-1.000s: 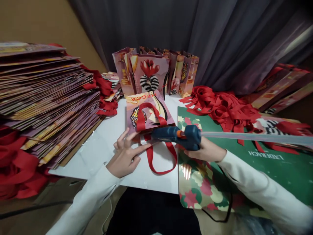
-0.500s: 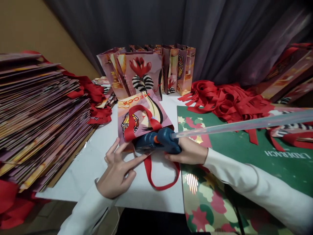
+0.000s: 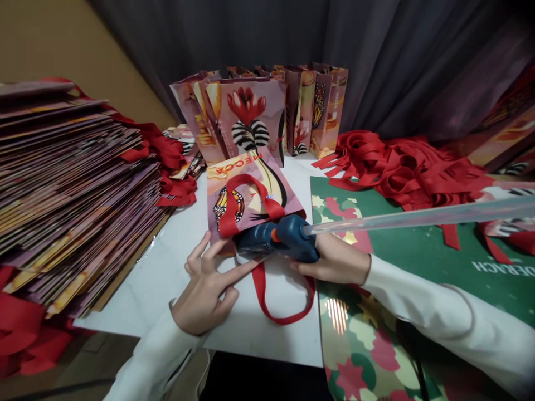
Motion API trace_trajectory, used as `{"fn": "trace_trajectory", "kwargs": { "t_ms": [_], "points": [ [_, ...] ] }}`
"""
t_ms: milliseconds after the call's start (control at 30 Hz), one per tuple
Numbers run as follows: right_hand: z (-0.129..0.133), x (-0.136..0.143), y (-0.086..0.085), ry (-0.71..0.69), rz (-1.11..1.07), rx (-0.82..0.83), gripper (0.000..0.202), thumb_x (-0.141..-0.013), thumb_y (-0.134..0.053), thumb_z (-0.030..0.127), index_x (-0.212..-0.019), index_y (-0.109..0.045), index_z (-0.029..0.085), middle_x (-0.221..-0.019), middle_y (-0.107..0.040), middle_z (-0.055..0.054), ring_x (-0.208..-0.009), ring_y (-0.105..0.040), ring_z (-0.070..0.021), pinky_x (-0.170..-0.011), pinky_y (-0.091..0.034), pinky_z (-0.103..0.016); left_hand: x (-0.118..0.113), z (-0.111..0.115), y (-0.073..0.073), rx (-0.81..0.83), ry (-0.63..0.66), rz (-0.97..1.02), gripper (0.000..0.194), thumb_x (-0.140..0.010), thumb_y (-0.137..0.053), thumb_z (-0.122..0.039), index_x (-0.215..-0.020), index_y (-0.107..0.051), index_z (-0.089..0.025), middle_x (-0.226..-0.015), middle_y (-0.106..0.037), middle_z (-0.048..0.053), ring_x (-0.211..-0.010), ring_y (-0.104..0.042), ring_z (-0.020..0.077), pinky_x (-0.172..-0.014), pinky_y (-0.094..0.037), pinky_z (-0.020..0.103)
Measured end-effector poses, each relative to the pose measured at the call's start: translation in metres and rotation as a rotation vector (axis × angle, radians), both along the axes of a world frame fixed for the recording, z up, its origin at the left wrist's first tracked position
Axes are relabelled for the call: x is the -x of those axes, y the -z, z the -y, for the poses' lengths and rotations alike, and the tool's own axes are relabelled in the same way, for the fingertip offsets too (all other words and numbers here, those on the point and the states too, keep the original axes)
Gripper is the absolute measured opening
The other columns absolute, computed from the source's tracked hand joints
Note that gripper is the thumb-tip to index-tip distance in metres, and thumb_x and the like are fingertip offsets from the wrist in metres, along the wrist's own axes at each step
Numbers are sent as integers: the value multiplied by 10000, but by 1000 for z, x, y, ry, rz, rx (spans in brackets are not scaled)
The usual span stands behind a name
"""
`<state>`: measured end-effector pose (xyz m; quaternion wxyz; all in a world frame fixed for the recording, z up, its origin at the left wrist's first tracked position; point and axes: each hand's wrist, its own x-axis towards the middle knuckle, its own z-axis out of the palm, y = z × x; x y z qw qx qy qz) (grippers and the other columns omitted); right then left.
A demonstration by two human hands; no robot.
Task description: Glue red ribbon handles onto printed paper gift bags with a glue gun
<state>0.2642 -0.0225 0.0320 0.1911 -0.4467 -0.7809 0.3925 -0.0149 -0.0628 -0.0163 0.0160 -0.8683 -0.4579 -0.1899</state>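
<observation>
My right hand (image 3: 332, 260) grips a dark blue glue gun (image 3: 288, 236), with a long clear glue stick (image 3: 401, 217) running out of its back to the right. The gun's front points left, over the near edge of a pink printed paper gift bag (image 3: 254, 192) lying on the table; its nozzle tip is hidden. One red ribbon handle (image 3: 229, 209) loops over the bag's face. A second red ribbon loop (image 3: 288, 320) hangs out toward me. My left hand (image 3: 209, 292) is spread, fingertips at the bag's near left edge and index finger reaching under the gun.
A tall stack of flat printed bags (image 3: 75, 206) leans at left. Several upright gift bags (image 3: 254, 120) stand at the back before a grey curtain (image 3: 251, 33). Red ribbon strips (image 3: 401, 167) are heaped at right, beside a green printed sheet (image 3: 397, 253) on the white table (image 3: 137, 303).
The whole view has shifted slightly, so everything sits a little further right. Both hands, the glue gun and the bag keep nearly the same places relative to each other.
</observation>
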Motion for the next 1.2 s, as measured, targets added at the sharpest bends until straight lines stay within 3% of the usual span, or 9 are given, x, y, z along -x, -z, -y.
{"fn": "trace_trajectory", "kwargs": {
  "t_ms": [433,533,767,1000,1200],
  "points": [
    [5,-13,-4,21,-55,-23,296,-786,-611,265,-1072,-640,194,-1078,-694,-64,-1033,-643,-258,-876,-538,-359,-4,0,-1,-2,10,20,621,-729,-516,-123,-1262,-626,-421,-1389,-244,100,-1391,-137,495,-1045,-226,720],
    [7,-17,-4,56,0,-7,243,-785,-601,294,-991,-647,172,-1016,-698,-76,-976,-657,-267,-840,-553,-367,-5,1,-2,-4,13,32,640,-732,-510,-116,-1279,-608,-433,-1387,-244,95,-1390,-134,487,-1040,-239,706],
    [10,-23,-11,100,84,-45,336,-775,-591,367,-1030,-628,151,-1012,-707,-97,-900,-671,-271,-815,-563,-382,-7,1,-3,4,18,52,665,-724,-508,-107,-1294,-593,-440,-1413,-259,77,-1393,-152,471,-1040,-260,661],
    [11,-37,-11,119,199,-55,372,-788,-591,455,-1012,-608,158,-940,-704,-93,-841,-666,-274,-757,-562,-394,-8,0,-2,-14,37,48,645,-732,-493,-103,-1291,-601,-407,-1416,-248,105,-1380,-164,489,-883,-383,562],
    [14,-41,-18,112,248,-131,339,-791,-595,478,-935,-630,174,-865,-709,-82,-758,-661,-255,-683,-565,-368,-9,1,-2,10,30,59,663,-734,-526,-111,-1311,-573,-434,-1436,-246,80,-1372,-148,482,-851,-395,490]
  ]
}}
